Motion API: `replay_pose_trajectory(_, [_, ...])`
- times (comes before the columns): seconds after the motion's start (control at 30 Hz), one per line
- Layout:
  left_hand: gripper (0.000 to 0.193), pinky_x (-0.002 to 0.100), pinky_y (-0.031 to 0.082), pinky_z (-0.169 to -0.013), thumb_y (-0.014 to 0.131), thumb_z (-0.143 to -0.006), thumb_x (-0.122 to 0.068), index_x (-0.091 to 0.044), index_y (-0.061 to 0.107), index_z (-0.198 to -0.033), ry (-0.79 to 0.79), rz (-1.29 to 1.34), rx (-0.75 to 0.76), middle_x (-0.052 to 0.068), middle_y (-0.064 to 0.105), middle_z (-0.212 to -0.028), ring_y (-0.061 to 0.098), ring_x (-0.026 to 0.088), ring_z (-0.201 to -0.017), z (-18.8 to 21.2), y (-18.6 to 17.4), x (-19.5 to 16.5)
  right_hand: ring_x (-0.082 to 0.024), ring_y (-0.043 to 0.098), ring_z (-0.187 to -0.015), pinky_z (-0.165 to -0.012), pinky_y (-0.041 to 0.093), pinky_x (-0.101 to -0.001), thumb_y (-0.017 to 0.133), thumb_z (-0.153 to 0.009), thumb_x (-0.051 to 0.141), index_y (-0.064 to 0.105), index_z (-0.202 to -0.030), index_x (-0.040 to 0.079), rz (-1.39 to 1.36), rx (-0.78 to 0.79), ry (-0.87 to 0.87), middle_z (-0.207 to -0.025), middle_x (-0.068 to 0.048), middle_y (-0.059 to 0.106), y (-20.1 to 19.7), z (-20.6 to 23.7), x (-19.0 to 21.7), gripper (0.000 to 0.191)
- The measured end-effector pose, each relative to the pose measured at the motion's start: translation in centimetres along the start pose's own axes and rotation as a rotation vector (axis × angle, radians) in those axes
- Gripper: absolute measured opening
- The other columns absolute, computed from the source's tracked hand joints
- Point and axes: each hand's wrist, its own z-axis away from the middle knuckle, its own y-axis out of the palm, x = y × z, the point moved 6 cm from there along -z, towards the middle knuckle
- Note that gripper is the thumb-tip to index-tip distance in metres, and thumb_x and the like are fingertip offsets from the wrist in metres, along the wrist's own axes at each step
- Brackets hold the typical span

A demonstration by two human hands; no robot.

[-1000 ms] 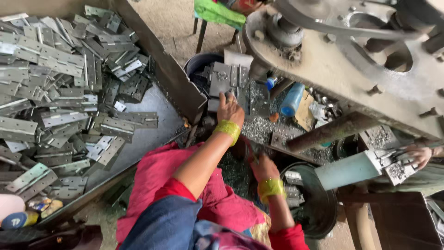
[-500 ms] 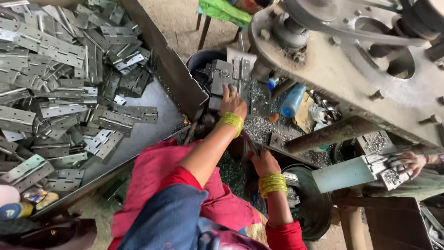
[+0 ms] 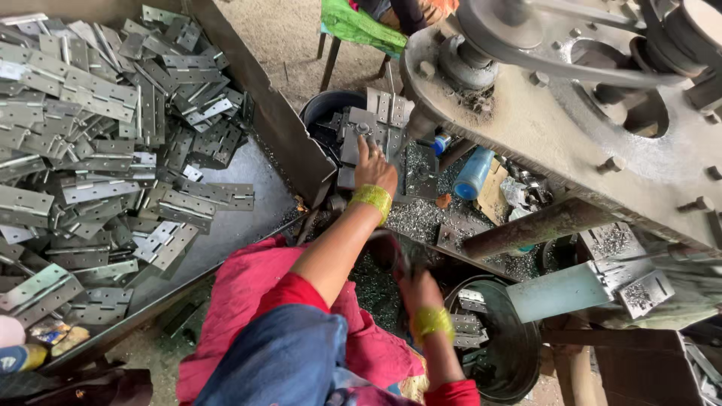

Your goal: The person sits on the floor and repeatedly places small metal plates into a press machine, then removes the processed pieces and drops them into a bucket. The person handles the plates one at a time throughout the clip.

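My right hand [image 3: 418, 289] near, low over dark round pan [image 3: 511, 353] holding few hinge plates; hand blurred, grip cannot tell. My left hand [image 3: 374, 169] farther, fingers spread flat on stack of hinge plates [image 3: 368, 131] above black bucket [image 3: 325, 109]. One gold bangle band on each wrist, two total. One blue bottle [image 3: 474, 173] right of stack. Left: one big metal tray [image 3: 226, 233], hinges [image 3: 90, 150] heaped, too many to count. Right, far: grey press machine [image 3: 571, 128] with belt wheel. Concrete floor, green stool [image 3: 357, 26] far.
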Motion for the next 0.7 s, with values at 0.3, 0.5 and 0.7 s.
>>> replay_pose_trajectory(0.3, [0.042,0.068,-0.009,-0.115,0.054,-0.091,-0.018,-0.018,0.062,-0.133,-0.02,0.117,-0.042,0.012,0.029,-0.16,0.016,0.037,-0.151,-1.1,-0.1,0.5,-0.047,0.066,-0.106,-0.087,0.053,-0.0542,0.065,-0.088,0.049,0.069,-0.114,0.008,0.077,0.051,-0.121,-0.106,-0.028,0.071,-1.8,-2.1,0.3,0.05])
replay_pose_trajectory(0.5, [0.041,0.065,-0.006,-0.118,0.048,-0.101,-0.019,-0.012,0.062,-0.139,-0.037,0.133,0.062,0.012,0.03,-0.166,0.016,0.037,-0.156,-3.2,0.7,0.2,-0.047,0.067,-0.103,-0.085,0.054,-0.0529,0.066,-0.089,0.048,0.068,-0.112,0.004,-0.04,-0.021,-0.029,-0.103,-0.028,0.072,4.1,0.0,-2.0,0.05])
replay_pose_trajectory(0.7, [0.043,0.066,-0.005,-0.119,0.044,-0.1,-0.021,-0.012,0.061,-0.138,-0.058,0.179,0.007,0.01,0.035,-0.163,0.021,0.033,-0.154,-2.8,1.2,0.1,-0.045,0.067,-0.102,-0.086,0.053,-0.0536,0.065,-0.09,0.047,0.064,-0.116,0.007,0.075,0.005,-0.059,-0.104,-0.026,0.072,1.3,-0.6,-0.9,0.048])
